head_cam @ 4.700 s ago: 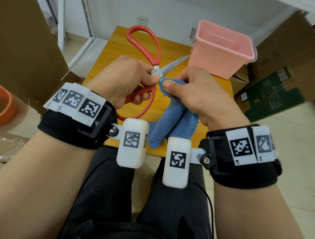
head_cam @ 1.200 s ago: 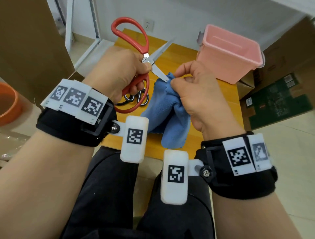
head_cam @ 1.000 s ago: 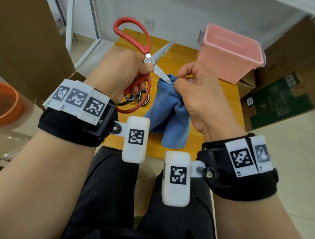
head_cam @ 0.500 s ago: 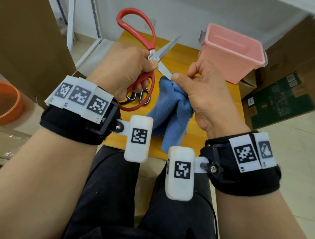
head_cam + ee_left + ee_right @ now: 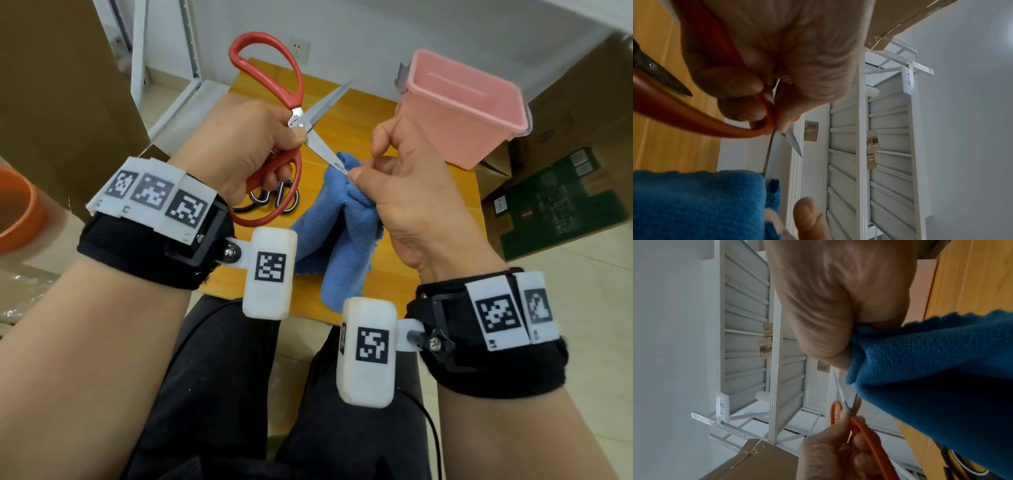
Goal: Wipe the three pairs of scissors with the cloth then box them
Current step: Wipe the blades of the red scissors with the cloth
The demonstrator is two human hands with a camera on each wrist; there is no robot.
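Red scissors point(image 5: 274, 102) gripped in my left hand point(image 5: 236, 144), right hand point(image 5: 404, 181) pinching cloth point(image 5: 335, 233) on blade; black pair point(image 5: 274, 198) on table, pink box point(image 5: 462, 109) apparently empty.

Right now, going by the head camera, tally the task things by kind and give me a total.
Scissors: 2, the red scissors gripped by the left hand, and the black-handled scissors partly hidden behind it
Cloth: 1, the blue cloth pinched by the right hand
Box: 1, the pink box
Total: 4; no third pair shows.

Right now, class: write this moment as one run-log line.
left hand: grips red scissors, blades open | right hand: pinches blue cloth on lower blade | pink box: nothing visible inside
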